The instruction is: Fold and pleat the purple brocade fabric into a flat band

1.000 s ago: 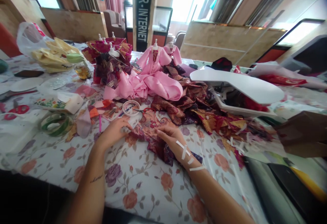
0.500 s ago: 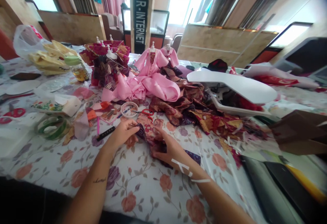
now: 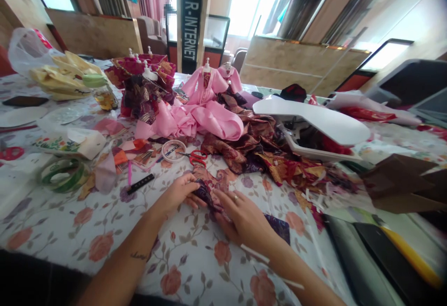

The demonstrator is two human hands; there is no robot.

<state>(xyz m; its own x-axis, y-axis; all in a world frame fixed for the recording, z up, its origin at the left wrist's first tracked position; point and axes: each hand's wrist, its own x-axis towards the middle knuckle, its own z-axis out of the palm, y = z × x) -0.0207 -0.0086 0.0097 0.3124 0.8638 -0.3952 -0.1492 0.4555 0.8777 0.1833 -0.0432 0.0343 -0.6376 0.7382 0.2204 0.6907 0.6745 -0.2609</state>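
My left hand [image 3: 179,192] is closed, pinching the edge of a dark purple and reddish patterned fabric piece [image 3: 206,194] between thumb and fingers. From the other side my right hand [image 3: 240,213], with a ring on one finger, grips the same fabric; its fingertips lie over the cloth and its palm hides part of it. A dark purple end of cloth [image 3: 277,228] shows beyond the right wrist. White strips stick to that forearm. Just past the fabric lie red-handled scissors [image 3: 198,158] and a pale tape roll [image 3: 173,151]. Left of my left hand is a small black bar with lettering [image 3: 140,184].
Pink satin cloth [image 3: 220,122] and small dressed forms stand at the back. Brown patterned fabric [image 3: 251,136] is heaped beside a white box with its lid askew [image 3: 314,115]. A green tape roll [image 3: 64,175] lies left; dark folders [image 3: 363,250] lie right.
Both hands have shifted slightly right and bunched closer together on the fabric. The right hand has turned so its back and ring show. The view has moved a little.
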